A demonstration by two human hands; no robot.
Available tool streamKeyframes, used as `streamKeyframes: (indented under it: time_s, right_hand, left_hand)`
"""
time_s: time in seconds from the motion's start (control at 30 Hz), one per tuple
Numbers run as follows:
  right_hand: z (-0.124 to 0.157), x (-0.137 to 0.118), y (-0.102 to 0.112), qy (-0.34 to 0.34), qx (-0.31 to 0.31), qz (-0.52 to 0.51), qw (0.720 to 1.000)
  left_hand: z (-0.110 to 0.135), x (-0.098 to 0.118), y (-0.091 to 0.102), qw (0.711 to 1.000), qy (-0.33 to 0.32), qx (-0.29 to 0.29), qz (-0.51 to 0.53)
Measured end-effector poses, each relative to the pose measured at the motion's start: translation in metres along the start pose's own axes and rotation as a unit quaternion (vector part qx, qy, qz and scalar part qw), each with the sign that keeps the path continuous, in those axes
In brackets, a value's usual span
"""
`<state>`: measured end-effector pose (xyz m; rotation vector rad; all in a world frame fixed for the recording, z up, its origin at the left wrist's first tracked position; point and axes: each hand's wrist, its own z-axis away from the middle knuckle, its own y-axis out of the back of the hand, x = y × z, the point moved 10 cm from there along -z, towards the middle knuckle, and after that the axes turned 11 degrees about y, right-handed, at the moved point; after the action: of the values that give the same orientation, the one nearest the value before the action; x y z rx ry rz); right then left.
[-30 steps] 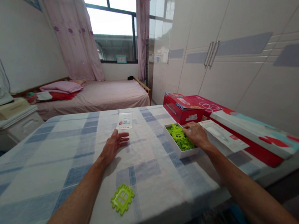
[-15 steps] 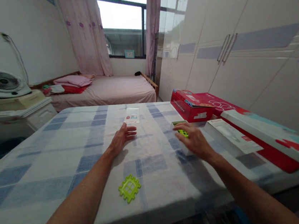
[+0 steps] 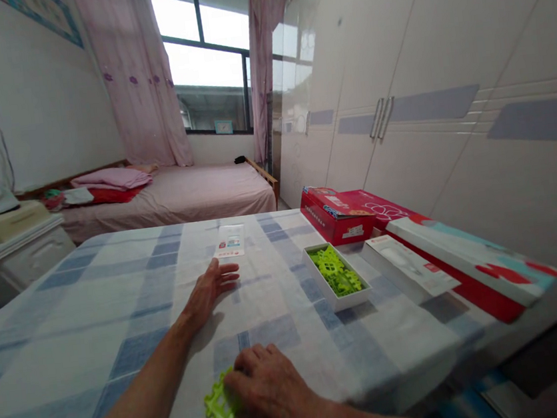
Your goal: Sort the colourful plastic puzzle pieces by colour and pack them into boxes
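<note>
A lime-green plastic building piece point(image 3: 218, 407), square with notched edges, lies near the table's front edge. Over its right side my right hand point(image 3: 272, 394) is closed, fingers curled down on green plastic. The hand hides much of it, so I cannot tell whether there is a second piece under the fingers. My left hand point(image 3: 212, 288) rests farther back on the tablecloth, fingers spread and holding nothing, just short of a printed card point(image 3: 230, 240). To the right, an open white box point(image 3: 349, 301) holds several similar green pieces point(image 3: 334, 270).
A red box point(image 3: 335, 219) stands at the table's back right. Along the right side lie a white lid or box point(image 3: 410, 264) and a long red and white package point(image 3: 470, 257). The checked cloth point(image 3: 133, 306) covers the table. A bed point(image 3: 191, 192) is beyond.
My right hand has moved from the white box toward me and left, onto the green piece near the front edge. The left hand stays on the cloth. The view has shifted right and upward.
</note>
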<state>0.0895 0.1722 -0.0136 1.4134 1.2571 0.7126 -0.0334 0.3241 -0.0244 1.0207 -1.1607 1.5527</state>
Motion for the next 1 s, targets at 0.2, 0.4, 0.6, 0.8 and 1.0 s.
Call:
streamKeyframes:
  time_s: [0.2,0.4,0.6,0.8,1.0]
  right_hand:
    - [0.026,0.062,0.082,-0.131,0.137,-0.065,0.980]
    - [0.072,0.190,0.170,-0.330,0.145,0.142,0.922]
    - [0.072,0.242,0.154,-0.370,0.027,0.169,0.913]
    - [0.066,0.248,0.145,-0.353,0.031,0.136,0.925]
    - [0.062,0.236,0.157,-0.336,0.096,0.129,0.928]
  left_hand:
    - [0.000,0.000,0.000,1.000,0.001,0.000,0.001]
    - [-0.002,-0.001,0.002,1.000,-0.004,0.001,-0.001]
    - [-0.001,0.000,0.002,1.000,-0.003,0.004,-0.006]
    - [0.001,0.002,0.000,1.000,-0.004,0.002,-0.003]
    - [0.001,0.002,0.001,1.000,-0.007,0.006,-0.003]
